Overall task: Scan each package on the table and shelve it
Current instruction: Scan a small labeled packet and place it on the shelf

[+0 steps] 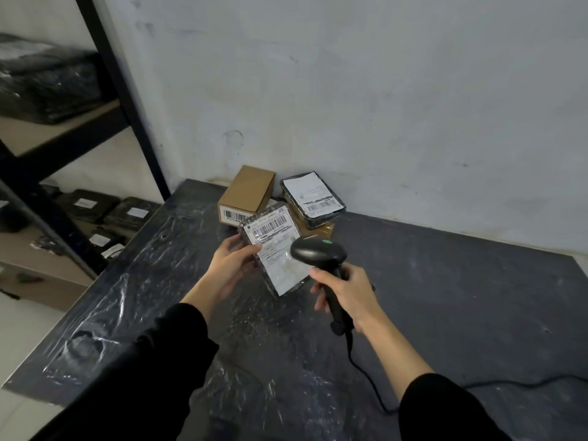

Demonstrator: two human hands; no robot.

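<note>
The left hand (234,265) grips a plastic-wrapped package (275,249), lifted and tilted just in front of the cardboard box (246,194) on the table (445,297). The right hand (348,292) clenches the scanner (319,254). To scan well, aim its head squarely at the barcode and keep the label flat against glare. The scanner's window is hidden, so perhaps no beam is on. The shelf (63,132) left of the box is partly cut off.

Four packages are counted on or over the table (445,297): one labelled package (273,246) held, one cardboard box (246,194), one black-wrapped parcel (313,197) atop one brown parcel (319,229) at twelve o'clock. One scanner (321,259) is seen.
</note>
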